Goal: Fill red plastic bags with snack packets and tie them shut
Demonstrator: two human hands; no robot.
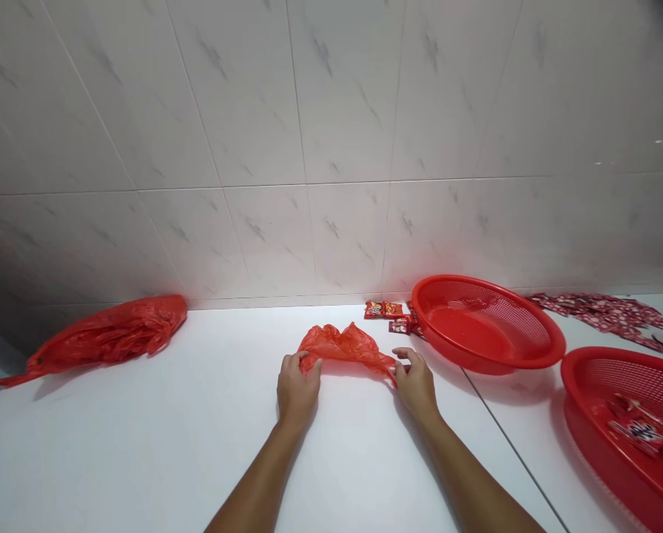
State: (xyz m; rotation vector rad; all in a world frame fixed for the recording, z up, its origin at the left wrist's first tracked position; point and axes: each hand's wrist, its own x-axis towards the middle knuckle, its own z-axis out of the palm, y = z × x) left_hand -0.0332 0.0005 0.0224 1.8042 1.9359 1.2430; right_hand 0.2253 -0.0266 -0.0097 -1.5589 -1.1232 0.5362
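Red bag (pixel 342 345): long axis sideways, peaked toward wall (pixel 342 240); left fingers (pixel 314 369) clamped on it, right fingers (pixel 406 353) unclear.

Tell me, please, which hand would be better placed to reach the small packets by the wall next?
The right hand, most likely: it is at the right end of the thin red plastic, close to the small packets. The left hand is at the other end, farther from them.

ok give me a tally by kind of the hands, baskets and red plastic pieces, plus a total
Hands (left hand, right hand): 2
Red baskets (back basket, front basket): 2
Red plastic bag at the hands: 1
Red plastic bundle at far left: 1
Total: 6
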